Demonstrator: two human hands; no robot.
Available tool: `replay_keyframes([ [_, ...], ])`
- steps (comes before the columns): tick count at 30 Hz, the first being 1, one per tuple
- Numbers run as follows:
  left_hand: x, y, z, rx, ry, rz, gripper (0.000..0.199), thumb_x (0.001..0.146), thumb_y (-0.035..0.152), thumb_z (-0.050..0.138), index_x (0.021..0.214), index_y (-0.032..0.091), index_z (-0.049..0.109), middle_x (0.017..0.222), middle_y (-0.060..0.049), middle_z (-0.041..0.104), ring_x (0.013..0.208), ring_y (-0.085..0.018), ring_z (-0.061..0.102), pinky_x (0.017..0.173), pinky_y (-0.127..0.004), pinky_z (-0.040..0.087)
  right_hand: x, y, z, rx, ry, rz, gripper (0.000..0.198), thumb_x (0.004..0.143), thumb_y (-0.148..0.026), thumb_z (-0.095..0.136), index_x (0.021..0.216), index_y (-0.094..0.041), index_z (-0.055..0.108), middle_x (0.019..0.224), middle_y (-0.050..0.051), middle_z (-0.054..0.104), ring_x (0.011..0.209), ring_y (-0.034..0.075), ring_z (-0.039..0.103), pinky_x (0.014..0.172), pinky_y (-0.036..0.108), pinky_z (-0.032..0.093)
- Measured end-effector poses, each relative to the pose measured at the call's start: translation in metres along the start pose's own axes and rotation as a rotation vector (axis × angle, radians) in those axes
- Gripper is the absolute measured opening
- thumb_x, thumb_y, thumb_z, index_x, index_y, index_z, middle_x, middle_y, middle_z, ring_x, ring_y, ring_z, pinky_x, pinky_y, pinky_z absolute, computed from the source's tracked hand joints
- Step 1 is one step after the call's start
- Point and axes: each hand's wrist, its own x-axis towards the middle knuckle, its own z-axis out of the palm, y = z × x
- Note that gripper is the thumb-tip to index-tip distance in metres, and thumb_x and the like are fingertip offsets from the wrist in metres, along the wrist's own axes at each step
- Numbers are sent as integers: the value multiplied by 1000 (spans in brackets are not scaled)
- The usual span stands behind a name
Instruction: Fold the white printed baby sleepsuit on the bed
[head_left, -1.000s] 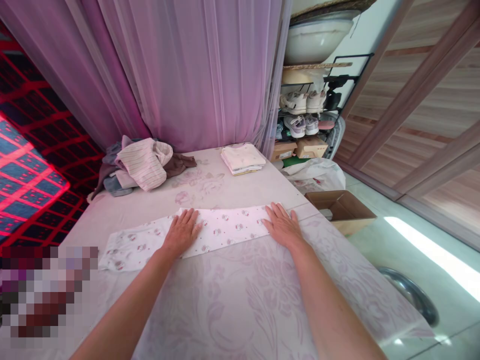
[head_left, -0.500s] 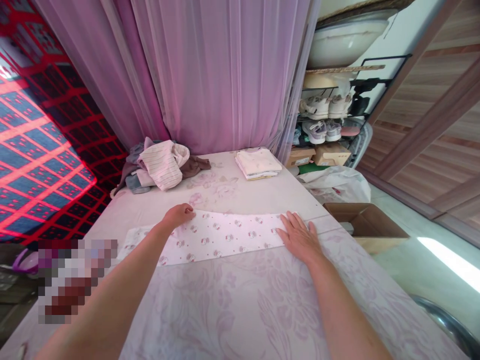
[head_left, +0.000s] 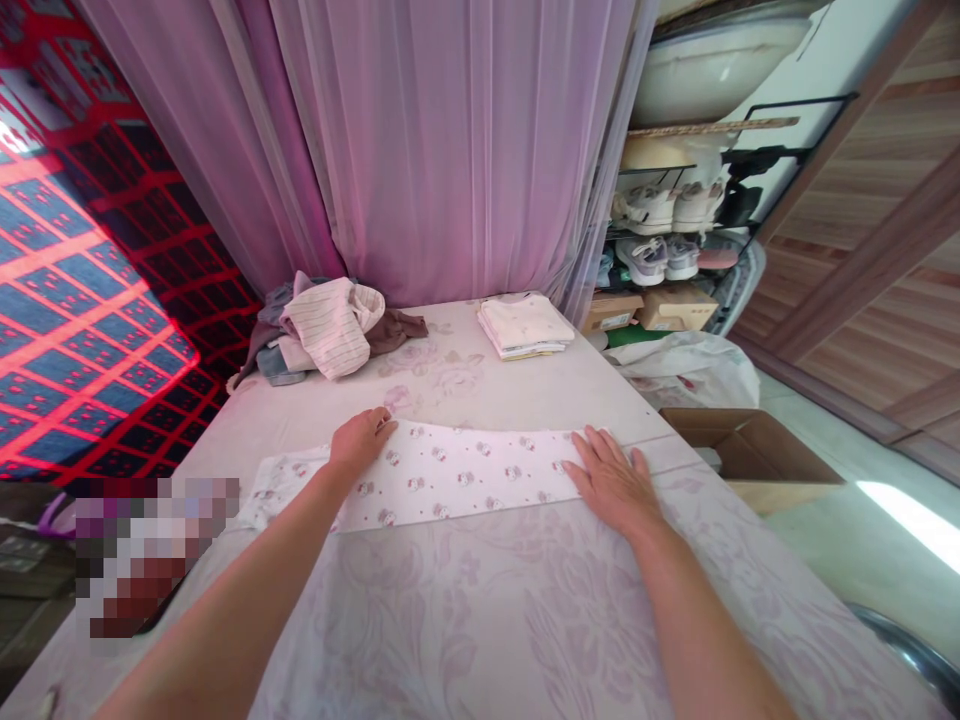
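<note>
We have the printed cloth (head_left: 442, 485) folded into a long narrow strip, lying flat across the table (head_left: 525, 620). Cross-folds look not yet done. Left hand (head_left: 360, 440) rests on its far edge with fingers curled, gripping nothing we can see. Right hand (head_left: 611, 480) is flat and open, pressing the strip's right end. Folded stack (head_left: 525, 325) and unsorted clothes pile (head_left: 322, 325) sit at the far edge.

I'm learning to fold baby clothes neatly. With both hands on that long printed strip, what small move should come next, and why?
Probably bring the left end over toward the right. The printed garment already lies flat as a long narrow strip on the table; the right hand lies flat on one end, and the left hand curls at its far edge.
</note>
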Motion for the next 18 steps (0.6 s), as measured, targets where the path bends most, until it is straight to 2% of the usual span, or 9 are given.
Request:
replay_keyframes([
  [4, 1, 4, 2, 33, 32, -27, 30, 91, 43, 38, 95, 23, 61, 104, -7, 66, 93, -23, 60, 71, -30, 42, 0, 0, 0, -1, 1, 0, 57, 95, -47, 19, 146, -26, 34, 156, 4, 24, 143, 23, 18, 111, 55, 19],
  [11, 8, -7, -4, 15, -8, -3, 25, 88, 43, 44, 95, 25, 61, 100, -2, 68, 87, -18, 61, 66, -26, 41, 0, 1, 3, -2, 21, -8, 57, 95, -47, 18, 145, -26, 34, 155, 5, 25, 142, 23, 19, 110, 56, 20],
  [14, 0, -21, -10, 33, -7, -32, 30, 87, 47, 43, 97, 23, 60, 98, -4, 68, 86, -19, 61, 65, -27, 41, 0, 0, 3, -2, 23, -9, 58, 95, -47, 17, 145, -25, 35, 156, 4, 25, 142, 23, 20, 110, 56, 21],
  [18, -18, -56, -25, 89, -42, -64, 39, 88, 51, 36, 87, 22, 61, 93, -6, 69, 86, -22, 62, 66, -29, 40, 0, 0, 2, -12, 11, -7, 58, 95, -47, 17, 145, -25, 35, 156, 4, 25, 142, 23, 20, 110, 56, 22],
])
